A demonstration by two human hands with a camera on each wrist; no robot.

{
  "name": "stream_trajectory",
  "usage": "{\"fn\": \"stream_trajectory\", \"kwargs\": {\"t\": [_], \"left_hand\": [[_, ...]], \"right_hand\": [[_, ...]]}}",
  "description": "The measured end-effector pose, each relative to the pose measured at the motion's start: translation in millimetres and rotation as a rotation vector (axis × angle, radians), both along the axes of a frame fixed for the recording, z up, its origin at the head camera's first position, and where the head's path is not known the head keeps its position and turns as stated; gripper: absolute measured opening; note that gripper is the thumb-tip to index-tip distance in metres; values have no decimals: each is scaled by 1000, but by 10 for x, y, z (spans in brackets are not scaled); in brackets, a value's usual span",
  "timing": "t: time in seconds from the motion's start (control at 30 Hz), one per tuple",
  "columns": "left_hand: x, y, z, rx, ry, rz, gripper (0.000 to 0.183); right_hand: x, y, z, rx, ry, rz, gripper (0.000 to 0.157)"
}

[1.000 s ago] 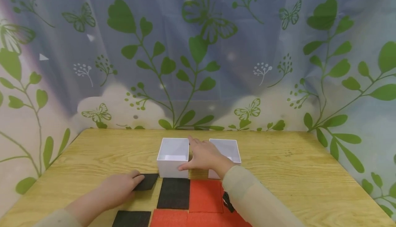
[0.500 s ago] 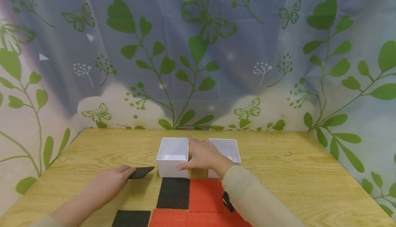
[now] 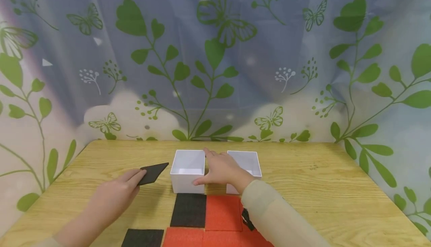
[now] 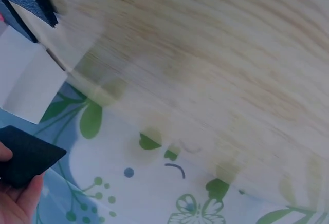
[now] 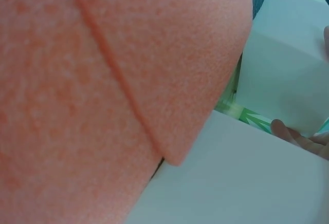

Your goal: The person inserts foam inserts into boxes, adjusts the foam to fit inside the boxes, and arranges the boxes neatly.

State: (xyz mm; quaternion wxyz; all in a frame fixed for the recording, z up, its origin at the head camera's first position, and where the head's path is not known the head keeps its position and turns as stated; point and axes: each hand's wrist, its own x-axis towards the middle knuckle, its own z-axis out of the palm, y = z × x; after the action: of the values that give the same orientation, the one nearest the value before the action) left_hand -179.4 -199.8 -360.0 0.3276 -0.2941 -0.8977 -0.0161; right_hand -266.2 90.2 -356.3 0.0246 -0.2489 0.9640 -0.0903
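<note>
**Two hands at work with black piece and white boxes, clock positions about the left box in the head view**

The left hand (image 3: 116, 192), between 8 and 9 o'clock, pinches a flat black piece (image 3: 153, 173) between thumb and fingers; the piece is tilted above the table, at 9 o'clock, just beside the left box (image 3: 187, 183). The right hand (image 3: 222, 169), at 3 o'clock and apart from its partner, grips that box by its right side (thumb on the near wall, fingers at the far corner). Farther out at 3 o'clock, partly behind the right hand, stands the right box (image 3: 245, 160), likewise white and open-topped. A black square (image 3: 188, 210) lies flat at 6 o'clock; a red square (image 3: 223, 213) adjoins it toward 4:30. Another black square (image 3: 143, 238) lies at 7 o'clock, near more red squares (image 3: 183, 237) at 6. The wood-grain table (image 3: 330, 202) bears faint marks (image 3: 314, 167), too small to read. At 12 o'clock hangs a curtain (image 3: 269, 48) printed with green leaves and butterflies.
</note>
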Motion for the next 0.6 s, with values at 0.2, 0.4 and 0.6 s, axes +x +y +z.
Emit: {"fn": "stream_trajectory", "kwargs": {"t": [0.2,0.4,0.6], "left_hand": [[7,133,32,-27,65,-40,47],[-34,255,-3,-66,117,-112,44],[-76,370,-56,-100,143,-129,39]], "right_hand": [[-8,7,-9,-3,8,1,114],[-11,7,-11,-3,16,5,113],[-2,2,-9,-9,22,1,113]]}}
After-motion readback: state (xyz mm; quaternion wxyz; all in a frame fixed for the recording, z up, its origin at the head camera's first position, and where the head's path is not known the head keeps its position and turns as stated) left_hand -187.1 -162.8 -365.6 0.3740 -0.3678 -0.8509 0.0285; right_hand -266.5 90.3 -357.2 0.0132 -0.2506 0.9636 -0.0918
